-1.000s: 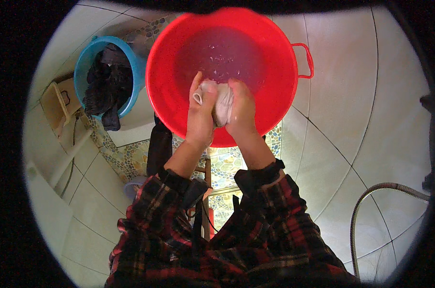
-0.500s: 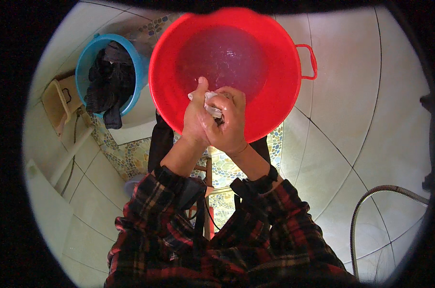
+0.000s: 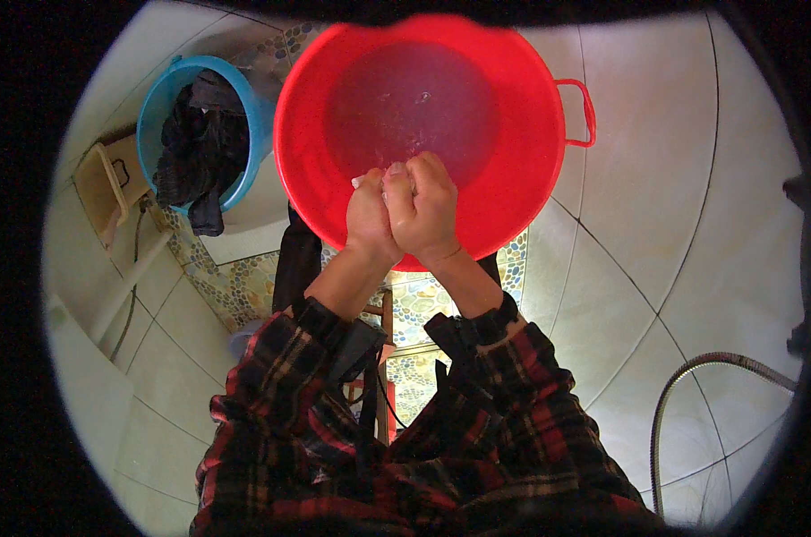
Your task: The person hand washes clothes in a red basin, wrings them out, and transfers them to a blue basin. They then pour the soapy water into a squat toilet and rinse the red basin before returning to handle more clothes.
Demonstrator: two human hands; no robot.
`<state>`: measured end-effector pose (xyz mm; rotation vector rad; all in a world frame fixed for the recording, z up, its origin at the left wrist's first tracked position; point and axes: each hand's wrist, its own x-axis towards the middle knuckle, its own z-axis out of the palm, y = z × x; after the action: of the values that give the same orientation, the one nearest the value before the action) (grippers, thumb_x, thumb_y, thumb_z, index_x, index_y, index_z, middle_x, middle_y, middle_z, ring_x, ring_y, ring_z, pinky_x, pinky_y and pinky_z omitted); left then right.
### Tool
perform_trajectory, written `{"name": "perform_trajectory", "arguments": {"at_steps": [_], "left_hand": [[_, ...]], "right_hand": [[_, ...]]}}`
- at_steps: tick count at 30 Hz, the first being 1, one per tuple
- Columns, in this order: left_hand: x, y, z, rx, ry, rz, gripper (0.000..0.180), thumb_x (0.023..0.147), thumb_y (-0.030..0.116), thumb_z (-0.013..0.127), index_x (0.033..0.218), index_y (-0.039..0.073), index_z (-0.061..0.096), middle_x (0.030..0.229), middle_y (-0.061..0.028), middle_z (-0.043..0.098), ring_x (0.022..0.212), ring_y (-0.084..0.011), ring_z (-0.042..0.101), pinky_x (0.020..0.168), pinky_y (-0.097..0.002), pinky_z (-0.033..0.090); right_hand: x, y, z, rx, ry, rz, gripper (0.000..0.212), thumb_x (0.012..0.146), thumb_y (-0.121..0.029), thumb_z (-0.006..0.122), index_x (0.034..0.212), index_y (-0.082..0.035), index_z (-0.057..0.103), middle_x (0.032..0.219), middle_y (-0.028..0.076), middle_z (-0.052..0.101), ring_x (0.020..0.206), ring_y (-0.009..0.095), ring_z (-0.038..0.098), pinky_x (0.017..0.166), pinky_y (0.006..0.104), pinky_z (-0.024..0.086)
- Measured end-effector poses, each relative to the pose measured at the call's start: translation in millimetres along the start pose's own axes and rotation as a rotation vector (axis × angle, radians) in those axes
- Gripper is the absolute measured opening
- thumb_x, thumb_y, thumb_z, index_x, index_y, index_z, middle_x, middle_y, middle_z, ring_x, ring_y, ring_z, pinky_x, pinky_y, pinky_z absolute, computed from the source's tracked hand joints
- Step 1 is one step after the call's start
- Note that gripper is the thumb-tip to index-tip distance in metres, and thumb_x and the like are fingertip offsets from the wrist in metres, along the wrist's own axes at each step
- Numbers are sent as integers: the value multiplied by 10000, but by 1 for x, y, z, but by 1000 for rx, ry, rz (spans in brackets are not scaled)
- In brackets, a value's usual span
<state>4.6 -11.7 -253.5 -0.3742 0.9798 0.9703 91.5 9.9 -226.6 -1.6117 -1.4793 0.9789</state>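
Note:
My left hand (image 3: 370, 215) and my right hand (image 3: 423, 204) are pressed together over the near side of a large red basin (image 3: 531, 170). Both are closed around a small white cloth (image 3: 357, 182). Only a scrap of it shows beside the left fingers, so its exact kind is hidden. The right fingers curl over the top of the bundle, knuckles up. Cloudy greyish water (image 3: 405, 107) lies in the bottom of the basin, with a few bubbles on it.
A light-blue bucket (image 3: 260, 134) of dark clothes (image 3: 204, 134) stands left of the basin, one piece hanging over its rim. Further left is a beige plastic holder (image 3: 101, 192). A metal shower hose (image 3: 661, 430) curves at the lower right. Pebble-patterned tiles (image 3: 414, 322) show below the basin.
My right hand has rolled over, its fingers now folding over the cloth. The white fabric that showed between the hands is mostly covered. The view has shifted slightly.

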Motion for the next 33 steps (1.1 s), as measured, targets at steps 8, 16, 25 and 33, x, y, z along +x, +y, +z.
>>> {"name": "perform_trajectory", "arguments": {"at_steps": [8,16,25,33], "left_hand": [[-8,31,4,103,232,59,253,979,340,430,1000,121,554,950,-34,622,882,-187,620,764,-352,506],[-56,236,-33,393,87,524,365,956,363,529,1143,54,587,1086,-94,650,991,-242,633,855,-382,510],[-12,214,-58,1343,319,757,694,891,348,680,1403,-20,389,1368,-188,473,1214,-241,481,1019,-343,385],[42,123,-50,1440,391,851,276,916,163,594,1144,21,529,971,-243,636,903,-420,626,769,-443,499]], "right_hand": [[22,-11,11,296,-313,236,261,953,-278,500,914,-29,569,864,144,571,829,296,570,734,412,452],[68,65,0,356,-460,585,503,971,-392,518,1377,-100,468,1270,106,559,1149,199,522,977,332,401],[82,161,55,-597,-622,40,562,912,-362,581,1425,-190,427,1429,193,437,1329,330,411,1073,445,370],[78,215,125,-886,-931,-29,522,862,-271,604,1355,-130,505,1347,153,527,1227,347,488,1009,430,404]]}}
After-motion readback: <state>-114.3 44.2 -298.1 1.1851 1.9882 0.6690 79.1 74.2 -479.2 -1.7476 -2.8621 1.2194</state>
